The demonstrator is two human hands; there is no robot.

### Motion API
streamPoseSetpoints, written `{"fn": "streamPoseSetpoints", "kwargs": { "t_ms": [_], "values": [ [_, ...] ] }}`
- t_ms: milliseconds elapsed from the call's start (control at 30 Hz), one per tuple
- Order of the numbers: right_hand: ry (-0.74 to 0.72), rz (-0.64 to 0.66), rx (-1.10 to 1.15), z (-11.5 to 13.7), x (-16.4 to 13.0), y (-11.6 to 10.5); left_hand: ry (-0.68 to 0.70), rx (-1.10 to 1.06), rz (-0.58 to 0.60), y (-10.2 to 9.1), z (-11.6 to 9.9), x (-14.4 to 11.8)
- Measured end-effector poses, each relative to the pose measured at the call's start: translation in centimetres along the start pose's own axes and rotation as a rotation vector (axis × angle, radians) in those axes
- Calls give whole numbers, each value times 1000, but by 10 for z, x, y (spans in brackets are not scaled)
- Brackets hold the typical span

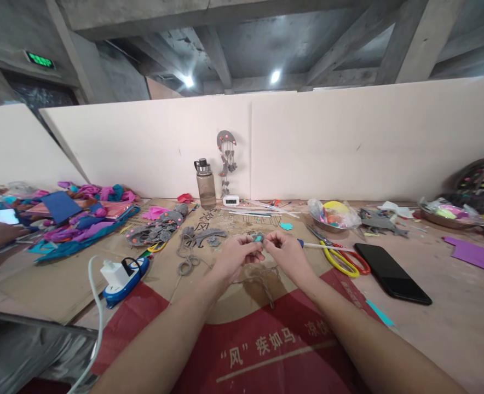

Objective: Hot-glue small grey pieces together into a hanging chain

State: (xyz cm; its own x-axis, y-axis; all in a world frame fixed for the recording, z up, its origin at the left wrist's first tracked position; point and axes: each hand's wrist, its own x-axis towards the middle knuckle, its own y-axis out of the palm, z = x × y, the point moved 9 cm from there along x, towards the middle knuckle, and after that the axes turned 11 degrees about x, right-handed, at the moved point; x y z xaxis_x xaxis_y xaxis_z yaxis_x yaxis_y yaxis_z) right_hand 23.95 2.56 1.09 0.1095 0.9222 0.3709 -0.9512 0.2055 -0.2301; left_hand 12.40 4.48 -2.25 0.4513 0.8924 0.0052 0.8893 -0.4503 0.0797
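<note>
Cardboard (81, 284) covers the cluttered workbench under a bare concrete ceiling, and over its middle a small grey felt piece (259, 237) sits pinched between the left hand (236, 256) and right hand (288, 253), fingertips closed on it. A loose pinch could drop it among grey scraps (203, 236); scissors (343, 260) and phone (392, 272) lie near.

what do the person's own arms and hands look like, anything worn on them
Both forearms are bare up to the frame edge: no sleeves, gloves, watch or bands show. The left hand and right hand are bare too, with no rings visible on the fingers.
</note>
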Motion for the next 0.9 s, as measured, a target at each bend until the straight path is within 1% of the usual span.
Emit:
{"fn": "streamPoseSetpoints", "kwargs": {
  "t_ms": [67,133,267,333,433,533,600,767,833,900],
  "values": [
    [1,-10,-16,0,1,-2,4,-6,49,3,-2,-1],
    [6,-2,-24,-1,1,-2,15,48,55,1,-3,-1],
    [13,53,13,-3,0,4,63,231,-41,-11,-6,3],
    [1,105,71,-2,-1,9,62,224,-64,-14,-5,4],
    [-13,163,155,-1,-2,13,39,147,-64,-16,-2,5],
    [-4,152,172,0,-2,12,48,130,-61,-14,-2,5],
    [2,125,161,-1,-2,10,69,156,-60,-13,-5,4],
    [20,64,93,-5,1,4,93,284,3,-2,-11,0],
    [27,45,57,-7,2,1,103,342,19,-1,-14,-2],
    [27,39,13,-7,2,-1,122,413,9,-4,-17,-2]
  ]
}}
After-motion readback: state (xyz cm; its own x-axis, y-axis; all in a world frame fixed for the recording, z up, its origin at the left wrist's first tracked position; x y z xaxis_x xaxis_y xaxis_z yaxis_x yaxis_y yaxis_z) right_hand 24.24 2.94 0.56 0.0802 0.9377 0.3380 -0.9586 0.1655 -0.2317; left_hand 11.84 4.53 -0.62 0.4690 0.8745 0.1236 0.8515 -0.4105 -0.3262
